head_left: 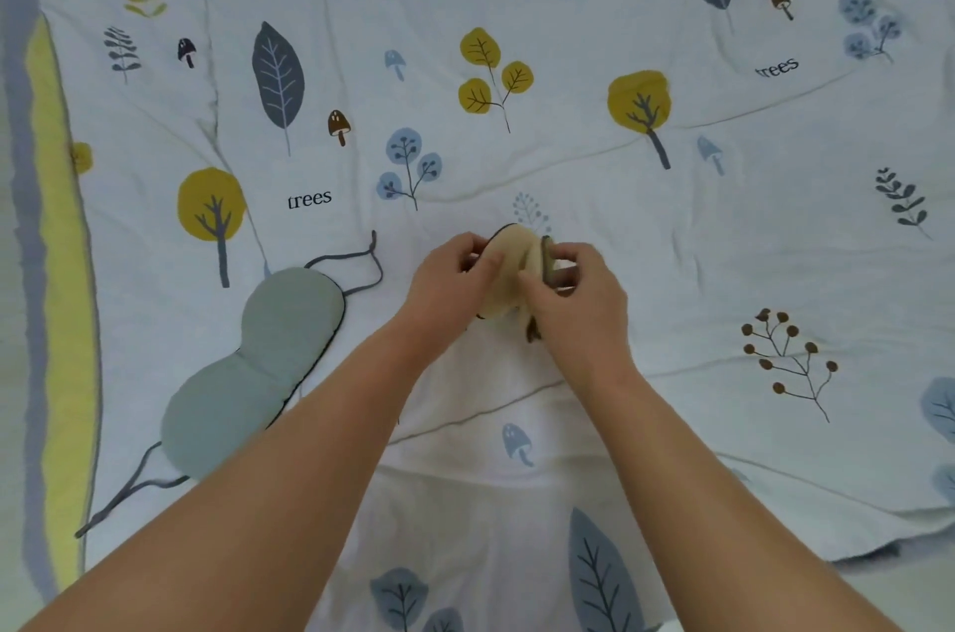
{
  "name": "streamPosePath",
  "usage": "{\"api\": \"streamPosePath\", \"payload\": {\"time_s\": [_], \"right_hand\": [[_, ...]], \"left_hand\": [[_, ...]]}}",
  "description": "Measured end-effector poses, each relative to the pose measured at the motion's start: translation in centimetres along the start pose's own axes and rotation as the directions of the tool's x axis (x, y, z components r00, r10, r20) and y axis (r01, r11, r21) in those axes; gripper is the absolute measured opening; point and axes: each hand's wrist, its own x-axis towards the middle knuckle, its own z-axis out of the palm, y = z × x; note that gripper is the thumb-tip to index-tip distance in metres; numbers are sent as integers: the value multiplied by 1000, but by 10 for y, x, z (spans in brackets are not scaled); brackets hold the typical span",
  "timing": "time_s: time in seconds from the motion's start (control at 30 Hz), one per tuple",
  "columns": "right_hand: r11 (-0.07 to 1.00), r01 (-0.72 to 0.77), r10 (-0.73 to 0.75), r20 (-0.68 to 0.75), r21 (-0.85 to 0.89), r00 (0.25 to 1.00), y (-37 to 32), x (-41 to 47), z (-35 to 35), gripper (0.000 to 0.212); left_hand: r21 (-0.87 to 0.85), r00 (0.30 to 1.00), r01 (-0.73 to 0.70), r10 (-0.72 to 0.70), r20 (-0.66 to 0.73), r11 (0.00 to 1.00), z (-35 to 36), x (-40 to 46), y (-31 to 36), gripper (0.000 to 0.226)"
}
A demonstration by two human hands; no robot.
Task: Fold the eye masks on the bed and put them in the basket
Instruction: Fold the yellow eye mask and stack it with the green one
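A beige eye mask (pixel 511 264) is held folded in half just above the bed, at the middle of the view. My left hand (pixel 452 280) pinches its left side and my right hand (pixel 579 300) grips its right side, where a dark strap shows between the fingers. A grey-green eye mask (pixel 253 367) lies flat and unfolded on the bed to the left, its thin grey straps (pixel 356 264) trailing out at both ends. No basket is in view.
The bed is covered by a white quilt (pixel 672 197) printed with leaves, trees and mushrooms. A yellow and grey border (pixel 57 218) runs down the left edge. The quilt's near right edge (pixel 878 543) drops off toward a pale floor.
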Motion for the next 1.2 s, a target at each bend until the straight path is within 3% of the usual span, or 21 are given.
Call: {"api": "streamPosePath", "payload": {"time_s": [0.07, 0.17, 0.27, 0.33, 0.43, 0.5, 0.53, 0.63, 0.7, 0.77, 0.83, 0.93, 1.03, 1.13, 1.2], "right_hand": [[999, -24, 20, 104, 43, 994, -2, -2, 8, 28], [992, -52, 26, 215, 115, 976, 1, -1, 11, 34], [1000, 18, -18, 4, 0, 1000, 7, 4, 5, 30], [999, -50, 49, -112, -10, 993, 13, 12, 0, 31], [958, -246, 243, 43, 144, 969, 19, 22, -2, 29], [974, -209, 209, 18, 84, 978, 25, 29, -1, 19], [985, -174, 175, -34, 13, 984, 28, 33, -1, 24], [969, -142, 115, -139, -201, 984, 38, 40, -2, 28], [951, -142, 88, -201, -276, 976, 42, 44, 1, 16], [937, -110, 16, -274, -332, 962, 42, 45, 4, 29], [897, 32, -149, -234, -440, 961, 43, 44, 7, 43], [688, 264, -267, 102, -676, 958, 52, 44, 14, 57], [529, 298, -120, 277, -794, 953, 70, 51, 17, 63], [506, 292, -78, 294, -812, 953, 73, 57, 17, 63], [533, 301, -137, 271, -790, 953, 66, 57, 15, 61]], "left_hand": [[-84, 997, 69, -65, 46, 994, 1, -1, 0, 21], [-71, 995, 99, -98, 15, 993, 1, 0, -5, 25], [-125, 988, 141, -147, -37, 982, -2, 2, -8, 20], [-319, 980, 201, -189, 68, 926, -1, 1, -6, 23], [-437, 948, 294, -199, 250, 850, 5, 1, -7, 31], [-325, 940, 300, -220, 261, 897, 8, 4, -8, 28], [-237, 948, 280, -228, 223, 930, 9, 6, -9, 27], [-18, 983, 178, -179, -36, 984, 14, 14, -14, 33], [223, 977, 73, -24, -213, 972, 20, 17, -15, 34], [504, 939, -37, 202, -278, 863, 29, 17, -18, 42], [672, 905, -152, 376, -201, 725, 36, 18, -23, 49], [792, 938, -216, 345, 7, 571, 39, 25, -42, 53], [840, 974, -178, 214, 76, 512, 31, 36, -60, 55], [844, 974, -175, 214, 73, 508, 33, 39, -58, 56], [829, 968, -136, 253, -7, 543, 36, 38, -51, 52]]}}
